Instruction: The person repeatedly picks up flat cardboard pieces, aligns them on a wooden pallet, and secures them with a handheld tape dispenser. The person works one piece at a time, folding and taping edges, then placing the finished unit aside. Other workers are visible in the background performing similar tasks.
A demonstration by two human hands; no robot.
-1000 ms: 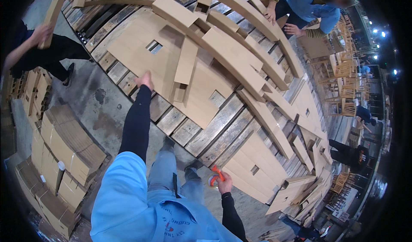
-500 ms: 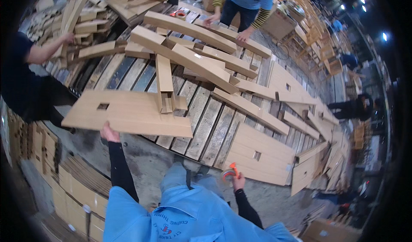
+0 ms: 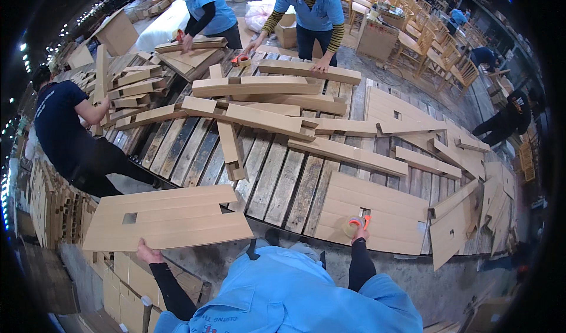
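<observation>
My left hand [image 3: 149, 252] grips the lower edge of a flat cardboard sheet [image 3: 177, 218] with a small square hole. That sheet is held out at the near left, in front of the slatted wooden table [image 3: 276, 185]. In my right hand [image 3: 359, 234] is an orange tape dispenser [image 3: 367, 221] with a roll of tape. It is over a second cardboard sheet [image 3: 383, 197], which lies flat on the slats and has a similar cutout. Several long folded cardboard channels [image 3: 354, 155] lie across the table beyond both hands.
A person in dark clothes [image 3: 71, 120] handles cardboard at the left. Two people in blue shirts work across the table, one near another tape dispenser [image 3: 240, 60]. Cardboard pieces [image 3: 454, 230] are heaped at the right end. Stacked cardboard [image 3: 53, 209] stands on the floor at left.
The left sheet has come nearer to me, away from the slats and the upright channel. My right hand has moved forward and right with the tape dispenser. The view has tilted up.
</observation>
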